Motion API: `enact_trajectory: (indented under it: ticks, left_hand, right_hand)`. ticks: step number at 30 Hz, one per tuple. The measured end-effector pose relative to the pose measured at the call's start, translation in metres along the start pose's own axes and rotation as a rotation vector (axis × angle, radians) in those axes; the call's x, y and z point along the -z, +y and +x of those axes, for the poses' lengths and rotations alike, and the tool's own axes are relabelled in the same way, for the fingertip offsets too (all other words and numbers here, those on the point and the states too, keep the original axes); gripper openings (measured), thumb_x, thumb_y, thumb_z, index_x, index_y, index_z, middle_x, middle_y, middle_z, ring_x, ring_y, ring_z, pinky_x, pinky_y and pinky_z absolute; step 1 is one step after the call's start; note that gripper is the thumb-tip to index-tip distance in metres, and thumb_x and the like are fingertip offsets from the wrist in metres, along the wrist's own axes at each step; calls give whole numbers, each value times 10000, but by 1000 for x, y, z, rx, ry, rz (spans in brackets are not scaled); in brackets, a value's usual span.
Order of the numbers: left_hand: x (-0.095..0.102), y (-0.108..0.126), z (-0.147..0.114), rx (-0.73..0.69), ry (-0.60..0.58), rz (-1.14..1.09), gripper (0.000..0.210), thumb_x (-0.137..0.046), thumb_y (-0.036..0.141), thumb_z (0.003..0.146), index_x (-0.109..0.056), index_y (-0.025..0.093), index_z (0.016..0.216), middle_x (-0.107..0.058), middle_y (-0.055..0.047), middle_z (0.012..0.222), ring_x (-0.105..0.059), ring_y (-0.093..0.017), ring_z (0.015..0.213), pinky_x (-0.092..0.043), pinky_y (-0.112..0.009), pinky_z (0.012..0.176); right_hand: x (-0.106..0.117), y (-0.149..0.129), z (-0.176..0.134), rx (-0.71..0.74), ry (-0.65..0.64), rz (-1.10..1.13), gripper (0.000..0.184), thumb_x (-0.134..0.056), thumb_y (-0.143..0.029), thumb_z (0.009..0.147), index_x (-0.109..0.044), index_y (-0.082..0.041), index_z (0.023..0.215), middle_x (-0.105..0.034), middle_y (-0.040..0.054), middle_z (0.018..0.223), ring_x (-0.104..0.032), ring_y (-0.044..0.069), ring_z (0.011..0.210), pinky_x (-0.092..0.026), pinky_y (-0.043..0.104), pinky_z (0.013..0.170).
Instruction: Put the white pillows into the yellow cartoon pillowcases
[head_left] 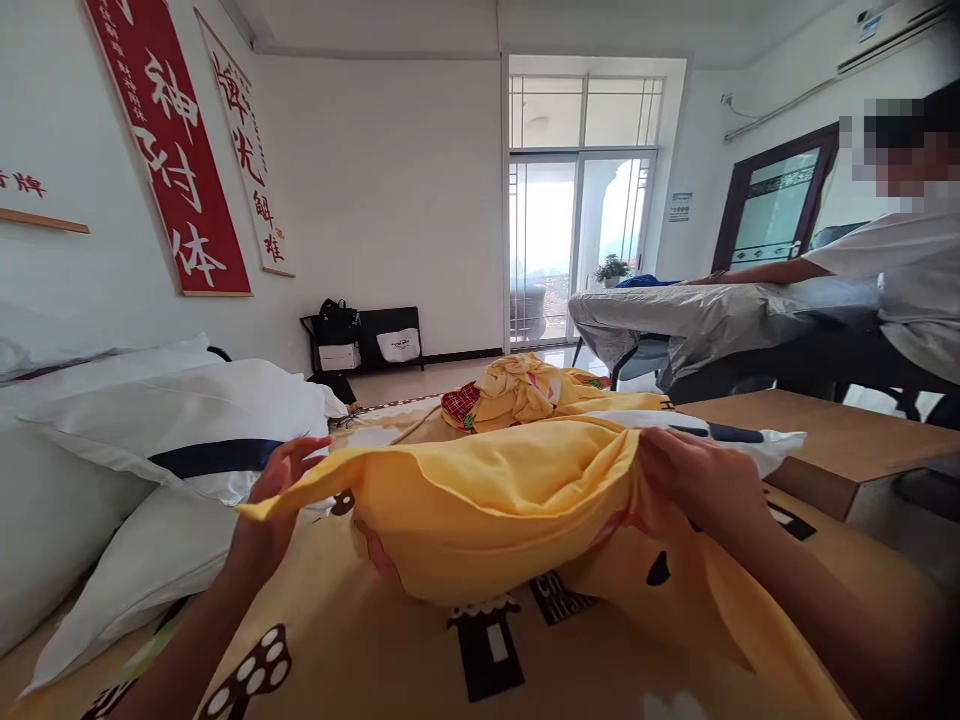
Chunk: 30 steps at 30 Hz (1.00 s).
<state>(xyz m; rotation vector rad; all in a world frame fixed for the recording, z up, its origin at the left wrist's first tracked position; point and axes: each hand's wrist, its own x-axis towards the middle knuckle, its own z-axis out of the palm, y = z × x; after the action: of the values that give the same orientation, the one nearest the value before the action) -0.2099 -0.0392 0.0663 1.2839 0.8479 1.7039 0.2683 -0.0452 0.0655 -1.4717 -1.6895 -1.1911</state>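
A yellow pillowcase (480,520) is spread between my two hands above the patterned bed sheet (390,650), its upper edge sagging in folds. My left hand (274,495) has the left corner of the cloth, which lies across the palm and hides part of the fingers. At the other end, my right hand (697,475) is closed on the gathered edge, and loose cloth hangs below it. Just behind the pillowcase lies a white pillow (780,450) with a dark band, mostly hidden. Farther back is a crumpled heap of yellow printed fabric (525,390).
Several white pillows (187,410) are piled at the left. A cardboard box (862,430) stands at the right. Beyond it, a person in a white shirt (907,260) reaches across a table under a silvery cover (697,310). Bags (341,320) sit by the far wall.
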Motion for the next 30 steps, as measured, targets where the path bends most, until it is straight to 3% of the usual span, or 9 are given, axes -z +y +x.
enact_trajectory:
  ticks: [4,6,8,12,16,19,23,26,30]
  left_hand:
    - [5,6,-63,-571,-307,656,933,-663,754,618,-426,283,1388,-439,-111,1471,-396,-364,1348,-377,-449,1060]
    - [-4,13,-86,-852,-404,1018,874,-696,555,744,-312,266,1475,-425,-128,1477,-399,-333,1357,-318,-452,1108]
    - [-20,22,-96,-1015,-354,1209,831,-688,293,803,-250,215,1505,-439,-148,1456,-402,-292,1357,-308,-414,1111]
    - [-58,41,-90,-1078,-200,1259,772,-633,173,830,-245,153,1497,-453,-186,1432,-393,-288,1357,-329,-429,1078]
    - [-87,45,-76,-1173,-269,1380,600,-615,297,868,-407,135,1407,-519,-179,1400,-443,-288,1328,-268,-421,1081]
    - [-101,40,-68,-1140,-273,1443,435,-521,382,922,-522,154,1291,-561,-152,1371,-498,-277,1281,-235,-422,1070]
    - [-109,34,-58,-1137,-238,1471,373,-481,339,944,-521,132,1252,-615,-154,1294,-535,-275,1226,-294,-412,998]
    - [-110,32,-51,-1101,-204,1526,411,-468,370,946,-497,106,1260,-646,-158,1218,-569,-284,1148,-321,-421,960]
    - [-105,30,-46,-927,-293,1588,303,-545,427,892,-588,148,1002,-702,-102,952,-631,-268,884,-378,-441,868]
  right_hand:
    - [14,-6,15,146,-100,23,274,-444,-234,901,-679,-193,768,-710,37,699,-627,174,622,-284,289,584]
    - [18,-6,16,137,-83,17,255,-451,-230,913,-686,-186,826,-723,54,756,-648,184,691,-317,292,627]
    - [15,-5,12,41,-62,-2,261,-437,-228,936,-686,-178,876,-727,75,806,-656,189,736,-335,291,650]
    - [-1,-7,1,28,-249,3,225,-461,-227,918,-673,-198,847,-698,56,712,-616,180,610,-278,285,547]
    - [-3,-6,8,-107,-150,-65,227,-494,-250,907,-690,-192,810,-694,47,676,-607,167,581,-248,268,517]
    - [2,3,11,7,-170,-38,178,-534,-231,877,-688,-204,792,-715,44,723,-614,163,589,-252,263,523]
    - [-1,20,-2,-142,-106,-62,203,-520,-252,886,-694,-212,790,-709,56,715,-600,167,565,-249,259,512]
    - [-7,23,-12,-54,-141,-56,199,-535,-254,884,-688,-216,762,-705,46,722,-616,181,617,-298,263,543]
    - [-13,19,-14,29,103,-116,260,-470,-260,943,-672,-186,798,-716,59,826,-620,192,748,-373,280,670]
